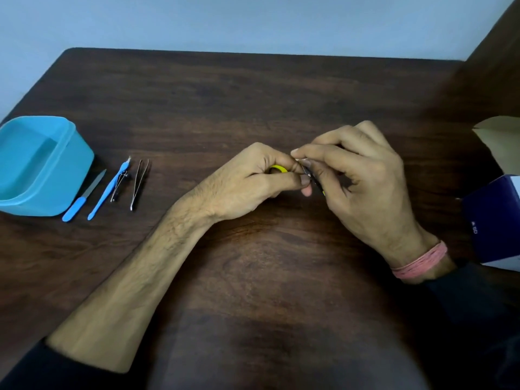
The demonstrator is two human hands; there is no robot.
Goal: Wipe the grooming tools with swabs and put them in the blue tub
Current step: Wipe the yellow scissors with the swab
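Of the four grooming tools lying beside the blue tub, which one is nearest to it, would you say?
The blue-handled nail file, leftmost in the row, lies right beside the blue tub; the tweezers lie farthest from it.

A yellow-handled tool (pixel 278 169), possibly small scissors, is sitting mostly hidden between the hands, a white swab (pixel 302 160) touching its metal tip. The blue tub (pixel 70 153) is standing upright at the table's left edge. Beside it are lying a blue-handled file (pixel 84 196), a blue pick (pixel 109 188), nail clippers (pixel 119 183) and steel tweezers (pixel 139 182).
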